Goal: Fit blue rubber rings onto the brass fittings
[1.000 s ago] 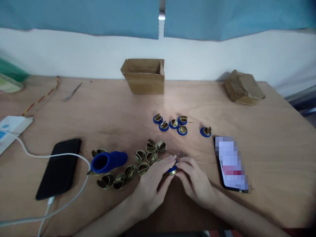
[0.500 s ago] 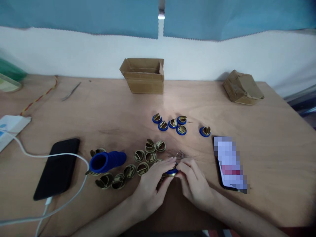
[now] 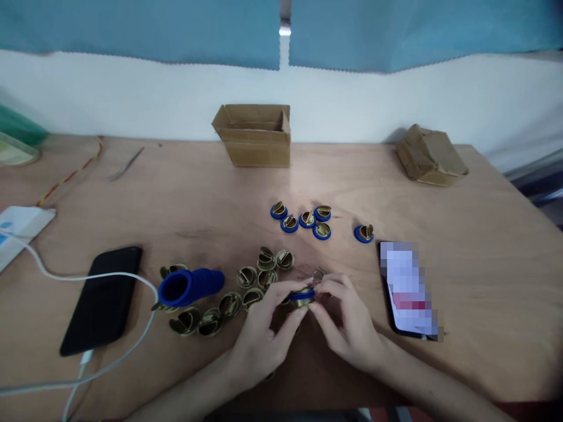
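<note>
My left hand point(image 3: 264, 331) and my right hand point(image 3: 347, 322) meet at the table's near middle, both pinching one brass cap with a blue ring point(image 3: 301, 295) held just above the wood. Left of my hands lies a cluster of several bare brass caps point(image 3: 246, 287). A blue ribbed tube point(image 3: 189, 287) lies on its side among them. Farther back sit several brass caps fitted with blue rings point(image 3: 303, 220), and one more point(image 3: 363, 233) apart to the right. Small wire rings point(image 3: 317, 274) lie just beyond my fingers.
A black phone point(image 3: 103, 299) with a white cable point(image 3: 65, 275) lies at the left. A lit phone point(image 3: 407, 290) lies right of my hands. An open cardboard box point(image 3: 253, 135) and a crushed box point(image 3: 431, 155) stand at the back. Tweezers point(image 3: 127, 164) lie far left.
Both hands have lifted the ringed cap slightly off the table and tilted it; the fingers have shifted around it. Nothing else on the table has moved.
</note>
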